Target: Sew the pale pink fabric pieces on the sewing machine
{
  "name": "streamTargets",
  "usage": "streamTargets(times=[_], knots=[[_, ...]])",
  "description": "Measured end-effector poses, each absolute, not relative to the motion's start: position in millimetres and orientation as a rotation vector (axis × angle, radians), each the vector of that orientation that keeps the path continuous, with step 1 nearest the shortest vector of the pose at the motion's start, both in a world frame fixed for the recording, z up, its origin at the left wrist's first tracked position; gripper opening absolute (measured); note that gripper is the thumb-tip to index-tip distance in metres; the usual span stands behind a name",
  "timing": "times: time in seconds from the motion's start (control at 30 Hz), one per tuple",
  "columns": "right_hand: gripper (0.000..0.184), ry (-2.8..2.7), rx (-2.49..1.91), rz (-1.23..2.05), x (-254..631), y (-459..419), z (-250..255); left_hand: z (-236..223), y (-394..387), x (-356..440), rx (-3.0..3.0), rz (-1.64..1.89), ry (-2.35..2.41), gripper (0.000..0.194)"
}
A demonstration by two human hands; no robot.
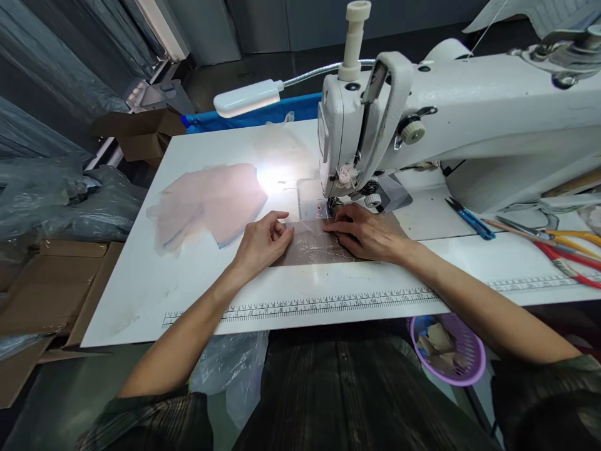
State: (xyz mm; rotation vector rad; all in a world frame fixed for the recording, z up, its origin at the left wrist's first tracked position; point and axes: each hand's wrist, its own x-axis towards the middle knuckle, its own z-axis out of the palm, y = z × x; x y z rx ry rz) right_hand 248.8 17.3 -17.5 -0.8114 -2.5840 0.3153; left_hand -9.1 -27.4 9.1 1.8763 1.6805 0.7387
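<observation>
Sewing seemingly under way

Pink cloth (225,197) lies on the worktop (136,300). My left hand (263,241) half-curls, grip unclear. Sheer cloth (308,228) lies by the presser foot (333,205); my open right hand (364,233) rests alongside. How much is stitched doesn't show.

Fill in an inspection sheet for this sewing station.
Surface: white table, smudged near its left front corner; ruler scale along the front edge.
Job's things: sewing machine; pink sheer fabric lying to its left; any cloth under the fingers is hard to make out.
Clutter: blue thread snips, yellow-handled scissors and a red-handled tool at the right.
Left hand: left of the presser foot, fingers curled; grip unclear.
Right hand: fingertips close to the presser foot; grip unclear.
Cables: nothing certain seen; the lamp's gooseneck passes behind the machine head.
Surroundings: cardboard boxes and plastic bags at left; purple basket of scraps below the front edge.
</observation>
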Motion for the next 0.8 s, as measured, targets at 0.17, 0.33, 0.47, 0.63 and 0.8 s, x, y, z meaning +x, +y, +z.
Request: streamTargets(times=[0.17,0.33,0.47,0.63,0.8], knots=[[0.033,-2.507,-0.812,0.340,248.5,16.4,-24.0,12.1,-25.9,-12.1,2.153,0.792,1.792,0.034],[0.034,-2.503,-0.822,0.330,247.3,14.3,-26.1,13.1,-16.6,-6.5,2.820,0.566,1.271,0.029],[0.034,-2.483,-0.816,0.308,246.8,13.4,-24.3,19.4,-17.8,-17.8,2.884,0.553,1.425,0.024],[0.033,-2.474,-0.828,0.339,247.5,13.1,-25.6,23.5,-41.8,-26.7,2.702,0.505,0.864,0.019],[0.033,-2.458,-0.868,0.403,245.3,8.5,-25.6,14.6,-52.8,-21.3,2.611,0.523,0.815,0.018]])
